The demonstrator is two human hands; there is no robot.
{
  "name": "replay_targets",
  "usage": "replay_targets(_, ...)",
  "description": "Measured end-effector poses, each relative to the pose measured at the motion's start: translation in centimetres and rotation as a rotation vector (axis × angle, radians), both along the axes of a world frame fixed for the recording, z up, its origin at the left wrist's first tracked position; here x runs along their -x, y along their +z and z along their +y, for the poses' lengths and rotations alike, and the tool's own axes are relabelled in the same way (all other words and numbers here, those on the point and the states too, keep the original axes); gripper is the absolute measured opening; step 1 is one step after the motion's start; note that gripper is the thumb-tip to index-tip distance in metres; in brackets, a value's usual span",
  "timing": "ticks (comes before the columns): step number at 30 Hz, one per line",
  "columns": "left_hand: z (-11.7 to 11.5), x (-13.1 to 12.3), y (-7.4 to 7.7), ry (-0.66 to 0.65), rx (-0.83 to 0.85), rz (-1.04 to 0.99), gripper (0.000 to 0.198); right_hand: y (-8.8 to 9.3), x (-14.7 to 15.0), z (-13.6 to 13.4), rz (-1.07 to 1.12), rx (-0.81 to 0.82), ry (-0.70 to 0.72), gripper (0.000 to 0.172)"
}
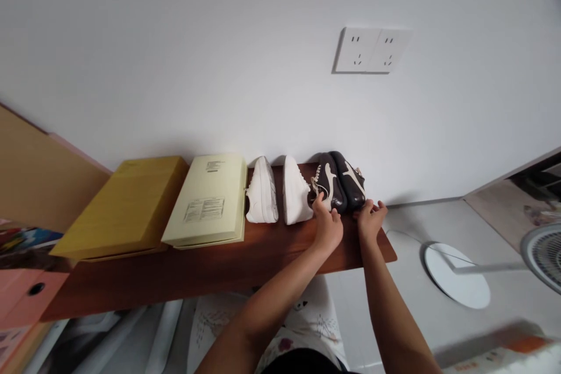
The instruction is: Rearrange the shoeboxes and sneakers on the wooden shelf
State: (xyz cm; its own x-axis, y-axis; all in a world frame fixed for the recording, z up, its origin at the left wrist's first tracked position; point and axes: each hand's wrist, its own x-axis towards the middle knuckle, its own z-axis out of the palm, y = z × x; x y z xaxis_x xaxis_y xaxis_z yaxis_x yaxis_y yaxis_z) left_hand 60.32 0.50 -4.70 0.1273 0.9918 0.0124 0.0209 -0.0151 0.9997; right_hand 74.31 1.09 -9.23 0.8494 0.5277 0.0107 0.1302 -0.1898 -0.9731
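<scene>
A pair of dark brown sneakers with cream stripes rests on its sides near the right end of a brown wooden shelf board [280,251], soles facing each other. My left hand [328,223] grips the heel end of the left dark sneaker [331,184], its fingers bent around the edge. At the heel of the right dark sneaker [348,181], my right hand [370,220] holds on with bent fingers, partly hidden behind the hand. To their left lie two white sneakers, one [262,193] beside the pale box and the other [295,193] close to the dark pair.
A pale yellow shoe box [208,198] and a mustard box [127,204] lie on the board's left part. Behind is a white wall with a double socket [372,49]. A fan base [458,274] stands on the floor at right; a pink box [30,298] is at far left.
</scene>
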Motion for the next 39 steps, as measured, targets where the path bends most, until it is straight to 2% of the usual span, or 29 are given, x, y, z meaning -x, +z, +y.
replay_targets(2, -1.6, 1.9, 0.4, -0.006, 0.011, -0.018, 0.061, 0.1, 0.4, -1.0, 0.003, -0.012, 0.02, 0.074)
replay_targets(5, -4.1, 6.0, 0.8, -0.046, 0.088, -0.055, 0.053, 0.0, 1.0, -2.9, 0.024, -0.027, 0.076, 0.073)
replay_targets(9, -7.1, 13.0, 1.3, -0.004, 0.178, -0.045, 0.055, -0.6, 2.8, -6.6, 0.063, -0.056, 0.112, 0.072)
replay_targets(12, -8.7, 18.6, 1.9, 0.032, 0.238, -0.025, 0.057, -1.0, 5.4, -10.0, 0.054, -0.036, 0.194, 0.065)
replay_targets(14, -9.6, 22.1, 2.4, 0.032, 0.282, -0.001, 0.054, -0.9, 7.5, -11.9, 0.019, 0.03, 0.34, 0.055)
replay_targets(16, -10.3, 25.3, 2.7, 0.052, 0.309, 0.033, 0.051, -0.2, 9.8, -13.1, -0.066, 0.131, 0.578, 0.046)
replay_targets(19, -11.0, 29.4, 2.9, 0.14, 0.323, 0.081, 0.052, 1.6, 13.3, -13.3, -0.228, 0.28, 0.98, 0.035)
replay_targets(21, -11.3, 31.6, 3.0, 0.196, 0.323, 0.105, 0.052, 3.1, 15.8, -12.7, -0.295, 0.339, 1.178, 0.034)
replay_targets(27, -11.8, 37.6, 3.0, 0.295, 0.287, 0.182, 0.052, 6.3, 24.7, -11.1, -0.348, 0.365, 1.594, 0.037)
replay_targets(31, -11.2, 42.7, 2.7, 0.485, 0.259, 0.29, 0.05, 8.0, 30.5, -10.5, -0.369, 0.284, 1.873, 0.04)
replay_targets(34, -10.2, 47.1, 2.9, 0.705, 0.194, 0.383, 0.044, 9.5, 34.4, -9.5, -0.385, 0.123, 1.897, 0.047)
replay_targets(36, -9.2, 49.8, 3.4, 0.823, 0.152, 0.39, 0.039, 10.4, 36.8, -8.4, -0.32, 0.02, 1.818, 0.055)
replay_targets(39, -7.3, 53.1, 4.6, 0.938, 0.09, 0.283, 0.039, 11.3, 40.6, -6.3, -0.165, -0.043, 1.638, 0.064)
